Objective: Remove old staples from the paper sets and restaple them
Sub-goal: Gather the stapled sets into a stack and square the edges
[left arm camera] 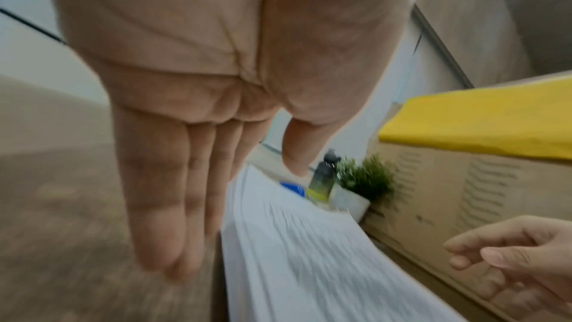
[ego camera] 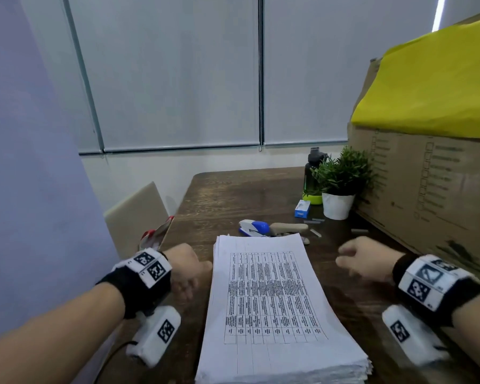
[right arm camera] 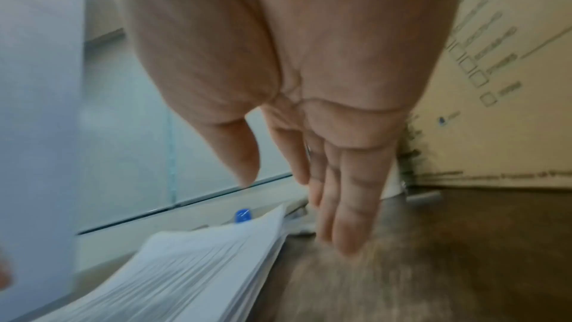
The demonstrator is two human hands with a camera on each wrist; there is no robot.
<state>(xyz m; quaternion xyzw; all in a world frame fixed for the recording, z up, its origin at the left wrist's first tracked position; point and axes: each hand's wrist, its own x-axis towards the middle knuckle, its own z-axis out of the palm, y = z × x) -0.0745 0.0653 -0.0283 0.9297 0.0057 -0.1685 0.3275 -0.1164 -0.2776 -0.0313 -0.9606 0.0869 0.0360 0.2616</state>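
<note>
Left hand (ego camera: 187, 268) and right hand (ego camera: 365, 259) both empty, fingers relaxed, flanking paper stack (ego camera: 275, 300) on worktop (ego camera: 233, 195), stapler (ego camera: 254, 228) just beyond stack.

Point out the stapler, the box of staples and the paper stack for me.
stapler (ego camera: 257, 228), head view, on its blue top.
box of staples (ego camera: 302, 208), head view, on its blue and white face.
paper stack (ego camera: 272, 295), head view, on the printed top sheet.
</note>
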